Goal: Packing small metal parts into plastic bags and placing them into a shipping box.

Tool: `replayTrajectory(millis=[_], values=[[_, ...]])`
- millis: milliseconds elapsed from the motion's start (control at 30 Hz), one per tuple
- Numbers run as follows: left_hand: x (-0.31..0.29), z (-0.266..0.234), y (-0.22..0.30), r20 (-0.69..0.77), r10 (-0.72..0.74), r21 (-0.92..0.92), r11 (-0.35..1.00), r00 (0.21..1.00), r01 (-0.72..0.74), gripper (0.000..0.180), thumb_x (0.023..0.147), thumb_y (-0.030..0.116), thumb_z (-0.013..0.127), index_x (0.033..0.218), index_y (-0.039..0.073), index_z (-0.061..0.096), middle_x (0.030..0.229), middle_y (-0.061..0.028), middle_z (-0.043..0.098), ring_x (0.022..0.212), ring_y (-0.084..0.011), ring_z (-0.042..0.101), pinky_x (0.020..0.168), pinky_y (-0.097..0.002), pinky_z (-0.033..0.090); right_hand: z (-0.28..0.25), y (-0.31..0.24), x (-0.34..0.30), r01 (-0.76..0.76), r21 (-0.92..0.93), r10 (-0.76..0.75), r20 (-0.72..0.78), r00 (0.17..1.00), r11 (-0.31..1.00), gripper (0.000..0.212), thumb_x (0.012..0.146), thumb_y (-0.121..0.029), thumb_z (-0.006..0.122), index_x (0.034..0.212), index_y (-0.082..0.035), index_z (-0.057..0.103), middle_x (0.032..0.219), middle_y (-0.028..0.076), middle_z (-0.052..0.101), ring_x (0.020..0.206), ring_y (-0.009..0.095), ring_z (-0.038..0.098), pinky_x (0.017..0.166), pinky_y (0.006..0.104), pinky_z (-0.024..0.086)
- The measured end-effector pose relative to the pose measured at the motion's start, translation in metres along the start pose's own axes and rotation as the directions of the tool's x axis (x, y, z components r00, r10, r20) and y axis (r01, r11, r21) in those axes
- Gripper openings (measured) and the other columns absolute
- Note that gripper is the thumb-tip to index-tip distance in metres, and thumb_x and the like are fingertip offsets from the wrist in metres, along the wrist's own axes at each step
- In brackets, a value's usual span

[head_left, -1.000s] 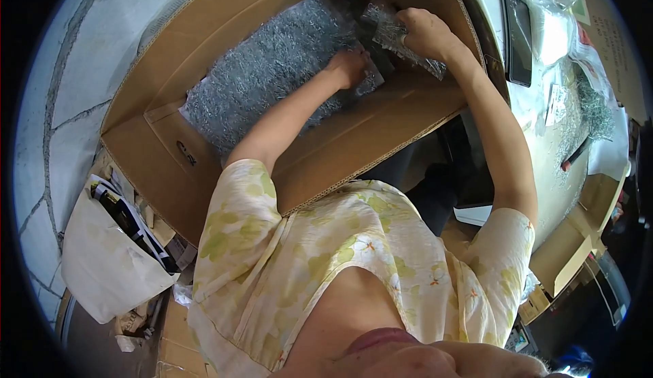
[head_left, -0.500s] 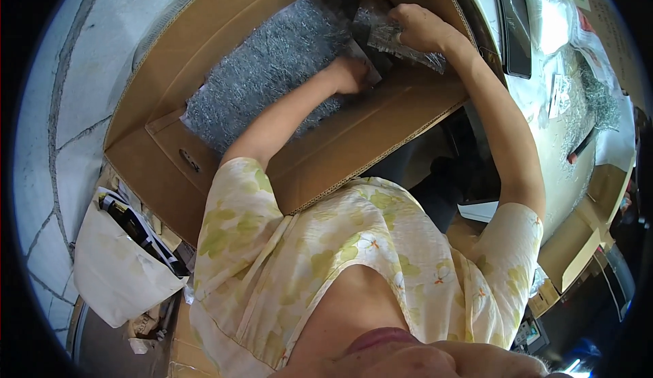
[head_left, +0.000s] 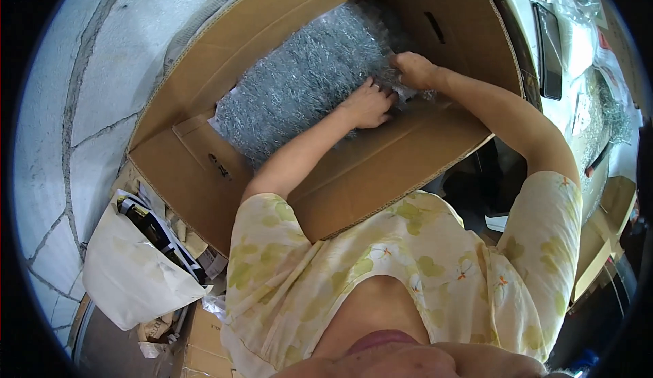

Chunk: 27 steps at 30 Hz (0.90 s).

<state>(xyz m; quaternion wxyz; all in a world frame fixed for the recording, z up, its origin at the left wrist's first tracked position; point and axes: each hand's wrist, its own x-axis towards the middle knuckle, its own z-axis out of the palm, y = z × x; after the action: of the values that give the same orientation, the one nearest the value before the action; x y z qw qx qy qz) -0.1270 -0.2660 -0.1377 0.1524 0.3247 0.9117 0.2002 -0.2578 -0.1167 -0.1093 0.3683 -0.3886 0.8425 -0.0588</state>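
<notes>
A deep brown cardboard box (head_left: pixel 401 160) lies in front of me, holding rows of silvery-blue, tinsel-like bundles (head_left: pixel 299 78) that look wrapped in clear plastic. My left hand (head_left: pixel 371 106) reaches in and lies on the near right edge of these bundles, fingers stretched and apart, nothing gripped. Just right of it, my right hand (head_left: pixel 415 72) has its fingers pinched on a clear plastic bag (head_left: pixel 403 94) of the same shiny stuff at the right end of the pile. Its fingertips are partly hidden by the plastic.
A black phone (head_left: pixel 548 51) lies on the table at right, beside clear plastic and loose silvery tinsel (head_left: pixel 615 123). At lower left stands a white bag (head_left: pixel 136 276) with dark packages in it. Pale stone paving (head_left: pixel 112 72) borders the box's left side.
My right hand has come down with the clear bag from the box's right wall to the pile's end. My left hand has drawn out of the gap there, its fingers now spread.
</notes>
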Motion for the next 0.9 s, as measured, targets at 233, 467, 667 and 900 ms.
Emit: replayTrajectory(millis=[233, 467, 667, 900], values=[[-0.004, 0.002, 0.006, 0.021, -0.035, 0.03, 0.999, 0.999, 0.035, 0.056, 0.084, 0.038, 0.062, 0.128, 0.003, 0.053, 0.121, -0.0149, 0.058, 0.118, -0.0316, 0.051, 0.109, -0.0517, 0.028, 0.029, 0.002, 0.018, -0.117, 0.265, 0.153, -0.118, 0.981, 0.957, 0.034, 0.075, -0.003, 0.058, 0.108, 0.004, 0.055, 0.104, 0.028, 0.063, 0.104, 0.041, 0.06, 0.09, 0.0472, 0.047], [0.0, 0.004, 0.006, 0.068, -0.054, -0.084, 0.995, 0.996, 0.059, 0.054, 0.084, 0.036, 0.063, 0.126, 0.003, 0.055, 0.123, -0.0157, 0.057, 0.12, -0.0328, 0.048, 0.109, -0.0515, 0.028, 0.071, 0.005, 0.03, -0.292, 0.237, 0.313, -0.055, 0.948, 0.927, 0.028, 0.082, -0.009, 0.057, 0.106, 0.005, 0.059, 0.103, 0.028, 0.065, 0.106, 0.04, 0.061, 0.091, 0.0454, 0.048], [-0.01, 0.007, 0.002, -0.045, -0.04, -0.096, 0.995, 0.998, 0.036, 0.053, 0.083, 0.035, 0.064, 0.124, 0.003, 0.056, 0.128, -0.0173, 0.054, 0.126, -0.0323, 0.045, 0.11, -0.0526, 0.025, -0.015, -0.019, 0.043, -0.174, 0.017, 0.155, 0.379, 0.912, 0.985, 0.041, 0.077, -0.022, 0.066, 0.106, 0.007, 0.064, 0.103, 0.029, 0.065, 0.101, 0.038, 0.065, 0.087, 0.0446, 0.051], [-0.007, 0.01, 0.009, -0.131, 0.027, -0.015, 0.999, 0.991, -0.029, 0.058, 0.083, 0.036, 0.063, 0.131, 0.006, 0.05, 0.142, -0.0168, 0.044, 0.135, -0.032, 0.037, 0.112, -0.0578, 0.021, -0.101, -0.038, -0.003, -0.09, -0.159, 0.075, -0.094, 0.993, 0.983, 0.03, 0.075, -0.009, 0.061, 0.103, -0.001, 0.07, 0.105, 0.02, 0.068, 0.1, 0.034, 0.066, 0.084, 0.0428, 0.053]])
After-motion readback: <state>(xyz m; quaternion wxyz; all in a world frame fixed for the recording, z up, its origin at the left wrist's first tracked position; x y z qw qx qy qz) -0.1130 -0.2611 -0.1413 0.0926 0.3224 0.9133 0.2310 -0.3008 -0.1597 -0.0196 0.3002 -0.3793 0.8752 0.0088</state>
